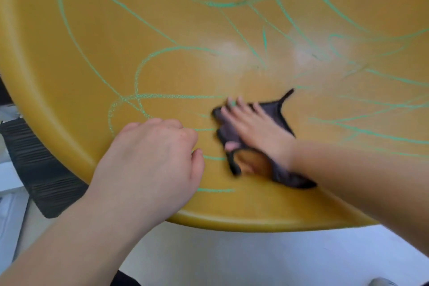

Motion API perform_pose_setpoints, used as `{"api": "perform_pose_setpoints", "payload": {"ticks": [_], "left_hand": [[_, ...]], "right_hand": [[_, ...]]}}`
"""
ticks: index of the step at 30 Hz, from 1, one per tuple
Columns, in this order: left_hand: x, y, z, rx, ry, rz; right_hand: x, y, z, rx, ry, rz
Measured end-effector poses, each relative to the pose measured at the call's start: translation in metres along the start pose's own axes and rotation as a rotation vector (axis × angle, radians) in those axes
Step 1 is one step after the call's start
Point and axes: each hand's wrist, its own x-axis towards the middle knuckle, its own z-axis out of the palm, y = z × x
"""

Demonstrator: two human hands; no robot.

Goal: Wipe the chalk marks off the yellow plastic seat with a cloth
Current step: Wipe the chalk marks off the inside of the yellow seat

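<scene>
The yellow plastic seat (97, 58) fills most of the view, with its rounded front rim curving along the bottom. Green chalk marks (148, 95) loop and cross over nearly all of it. My right hand (255, 127) lies flat, fingers spread, pressing a dark purple cloth (276, 109) onto the seat near the front; the hand and cloth are motion-blurred. My left hand (151, 160) rests on the seat just left of the cloth, fingers curled under, holding nothing. A patch around the cloth shows fainter, smeared chalk.
A black ribbed part (39, 169) sticks out under the seat's left rim. White floor (232, 258) lies below the front rim. A grey shoe tip (380, 282) shows at the bottom right.
</scene>
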Motion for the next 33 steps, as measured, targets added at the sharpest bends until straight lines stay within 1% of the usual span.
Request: {"api": "perform_pose_setpoints", "payload": {"ticks": [1,3,5,7,8,10,12,13,14,15,17,21,23,27,33], "left_hand": [[0.002,0.000,0.000,-0.005,-0.003,-0.003],[0.005,0.000,0.000,-0.016,-0.023,-0.009],[0.007,0.001,0.000,-0.033,-0.047,-0.014],[0.008,0.001,0.000,-0.042,-0.079,-0.027],[0.008,0.001,0.000,-0.044,-0.097,-0.034],[0.009,0.000,-0.001,-0.044,-0.119,-0.038],[0.009,0.001,-0.003,-0.043,-0.136,-0.040],[0.009,0.001,-0.004,-0.044,-0.146,-0.042],[0.010,0.001,-0.005,-0.046,-0.156,-0.044],[0.009,0.001,-0.005,-0.053,-0.161,-0.045],[0.008,-0.001,-0.006,-0.079,-0.155,-0.043],[0.002,-0.002,-0.007,-0.099,-0.129,-0.038],[-0.001,-0.002,-0.008,-0.100,-0.114,-0.036],[-0.004,-0.001,-0.010,-0.096,-0.090,-0.039],[-0.003,0.000,-0.013,-0.119,-0.085,-0.043]], "right_hand": [[-0.026,-0.014,0.003,0.056,-0.035,-0.055],[-0.073,-0.035,-0.010,0.166,-0.188,-0.133],[-0.097,-0.033,-0.023,0.231,-0.232,-0.143],[-0.098,-0.017,-0.029,0.199,-0.276,-0.142],[-0.094,-0.010,-0.032,0.209,-0.272,-0.119],[-0.091,-0.008,-0.037,0.263,-0.192,-0.011],[-0.099,-0.023,-0.039,0.299,-0.128,0.100],[-0.106,-0.034,-0.038,0.299,-0.148,0.133],[-0.113,-0.047,-0.036,0.291,-0.208,0.145],[-0.118,-0.056,-0.034,0.273,-0.275,0.144],[-0.114,-0.055,-0.027,0.217,-0.321,0.148],[-0.066,-0.008,-0.015,0.051,-0.210,0.156],[-0.042,0.004,-0.011,-0.011,-0.185,0.148],[-0.038,-0.009,-0.007,-0.010,-0.151,0.107],[-0.067,-0.031,-0.012,0.043,-0.192,0.055]]}}
